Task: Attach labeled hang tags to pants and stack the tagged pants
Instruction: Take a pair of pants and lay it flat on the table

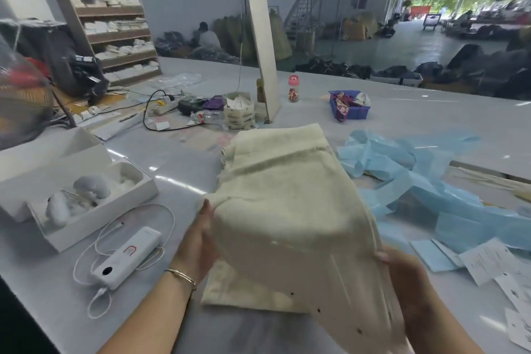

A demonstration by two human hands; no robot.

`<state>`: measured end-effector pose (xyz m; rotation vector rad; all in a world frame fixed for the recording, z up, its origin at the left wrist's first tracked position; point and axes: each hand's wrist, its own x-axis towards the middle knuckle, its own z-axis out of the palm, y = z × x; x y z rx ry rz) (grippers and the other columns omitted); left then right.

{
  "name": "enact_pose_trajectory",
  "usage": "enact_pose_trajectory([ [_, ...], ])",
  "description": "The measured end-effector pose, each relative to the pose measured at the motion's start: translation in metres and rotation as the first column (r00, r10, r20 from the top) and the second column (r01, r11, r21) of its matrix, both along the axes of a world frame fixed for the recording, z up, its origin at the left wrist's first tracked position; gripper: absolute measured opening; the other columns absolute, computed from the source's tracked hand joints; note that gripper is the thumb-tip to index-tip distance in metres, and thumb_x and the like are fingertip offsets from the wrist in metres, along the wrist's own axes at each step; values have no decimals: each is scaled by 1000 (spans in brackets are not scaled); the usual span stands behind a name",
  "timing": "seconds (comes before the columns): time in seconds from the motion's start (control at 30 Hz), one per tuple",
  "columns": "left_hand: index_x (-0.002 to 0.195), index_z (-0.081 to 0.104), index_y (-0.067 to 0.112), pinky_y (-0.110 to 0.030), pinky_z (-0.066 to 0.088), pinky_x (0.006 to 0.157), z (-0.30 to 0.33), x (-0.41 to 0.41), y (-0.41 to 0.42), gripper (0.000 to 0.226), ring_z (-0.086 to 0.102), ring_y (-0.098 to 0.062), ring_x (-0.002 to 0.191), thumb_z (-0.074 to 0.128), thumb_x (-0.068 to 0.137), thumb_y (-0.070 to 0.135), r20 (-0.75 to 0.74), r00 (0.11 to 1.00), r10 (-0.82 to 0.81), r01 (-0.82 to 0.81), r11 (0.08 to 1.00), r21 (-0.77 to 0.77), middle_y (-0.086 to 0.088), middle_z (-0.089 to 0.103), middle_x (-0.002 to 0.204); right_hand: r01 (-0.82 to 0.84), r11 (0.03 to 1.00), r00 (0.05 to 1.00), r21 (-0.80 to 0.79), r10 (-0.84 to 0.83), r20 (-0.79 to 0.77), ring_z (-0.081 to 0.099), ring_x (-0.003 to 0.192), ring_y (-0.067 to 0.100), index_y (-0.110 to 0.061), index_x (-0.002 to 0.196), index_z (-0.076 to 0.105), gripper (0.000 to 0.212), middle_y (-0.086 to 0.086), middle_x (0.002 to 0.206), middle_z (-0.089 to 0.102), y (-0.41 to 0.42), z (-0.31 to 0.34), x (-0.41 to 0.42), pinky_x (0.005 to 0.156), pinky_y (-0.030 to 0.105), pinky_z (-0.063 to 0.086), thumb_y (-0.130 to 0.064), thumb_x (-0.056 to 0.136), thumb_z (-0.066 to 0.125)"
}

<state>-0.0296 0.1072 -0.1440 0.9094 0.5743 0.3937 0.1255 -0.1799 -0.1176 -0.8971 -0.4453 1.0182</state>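
I see both hands up over the grey table, carrying a folded pair of cream pants between them. The pants are lifted clear of the surface, tilted, far end higher than the near end.

Left hand: set against the left edge of the fold, fingertips curling onto the cloth at the upper corner. Most of the fingers are hidden behind the fabric, so I cannot tell how firmly it grips. A thin bracelet sits on that wrist.

Right hand: at the near right edge, thumb on top of the cloth, the other fingers under it. It reads as a pinch on the edge.

Below the lifted pair, another cream piece lies flat on the table, partly covered by the one in hand.

Right of the pants: a heap of light blue plastic bags, and nearer to me, loose white hang tags with print too small to read.

Left of the pants: a white power bank with a white cable looped around it, and an open white box holding pale rounded items I cannot identify.

Further back on the table: a blue basket, a small pink-capped bottle, a white power strip.
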Motion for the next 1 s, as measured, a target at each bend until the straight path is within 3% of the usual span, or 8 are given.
enact_pose_trajectory([
  [0.1, 107, 76, 14, -35, 57, 84, -6, 4, 11, 38, 67, -25, 109, 61, 89, 44, 149, 988, 28, -13, 995, -102, -11, 71, 113, -33, 998, 963, 62, 48, -265, 39, 133, 42, 5, 141, 39, 72, 28, 142, 44, 7, -11, 4, 108, 50, 30, -50, 94, 46],
  [0.23, 98, 77, 8, -33, 56, 79, 6, -6, 20, 30, 70, -25, 95, 70, 70, 13, 146, 981, -128, 132, 991, -21, -13, 73, 101, 52, 968, 998, -246, -59, -22, 65, 99, 33, -5, 125, 62, 60, 15, 111, 68, 25, -3, 23, 82, 42, 52, -21, 70, 76],
  [0.33, 121, 66, 6, -40, 46, 97, 8, -30, 33, 45, 61, -29, 115, 68, 83, 29, 294, 890, -349, 368, 930, -10, -16, 66, 121, -5, 992, 1000, -123, 9, 30, 71, 80, 33, 3, 100, 72, 53, 21, 92, 71, 15, -3, 28, 67, 37, 58, -9, 50, 83],
  [0.43, 150, 28, 5, -47, 28, 115, 10, -36, 31, 97, 34, -36, 140, 45, 84, 73, 351, 845, -405, 471, 873, -126, -23, 38, 149, -100, 990, 972, 98, 118, -204, 67, 99, 36, 9, 110, 66, 68, 27, 108, 68, 12, -10, 26, 83, 41, 55, -40, 67, 83],
  [0.5, 145, 41, 7, -46, 43, 105, 18, -27, 24, 100, 43, -34, 135, 49, 75, 78, 145, 902, -406, 421, 902, -94, -20, 46, 146, -99, 995, 966, -2, 95, -239, 63, 109, 38, 3, 124, 60, 77, 24, 122, 63, 24, -12, 23, 87, 44, 54, -50, 72, 78],
  [0.63, 118, 68, 3, -36, 57, 80, 33, -12, 22, 56, 66, -31, 109, 83, 69, 25, -107, 945, -309, 321, 940, 119, -22, 60, 129, 129, 944, 987, -304, -152, -52, 71, 90, 30, 0, 119, 65, 54, 18, 106, 71, 41, -4, 19, 68, 37, 58, -25, 73, 76],
  [0.87, 99, 77, 13, -27, 57, 71, 68, -26, -13, 36, 71, -23, 97, 80, 70, 33, 89, 981, -174, 146, 954, 261, -12, 74, 105, 139, 976, 990, -167, -140, 6, 72, 81, 25, -7, 103, 75, 39, 13, 96, 73, 3, 26, 7, 61, 32, 57, -21, 67, 72],
  [1.0, 100, 74, 8, -33, 57, 79, 104, -35, -56, 37, 69, -30, 102, 85, 68, 23, 89, 996, -16, -34, 845, 533, -14, 74, 102, 211, 976, 975, -46, -206, 87, 72, 87, 24, -11, 103, 75, 29, 12, 101, 73, -21, 58, -11, 66, 32, 58, -26, 81, 64],
])
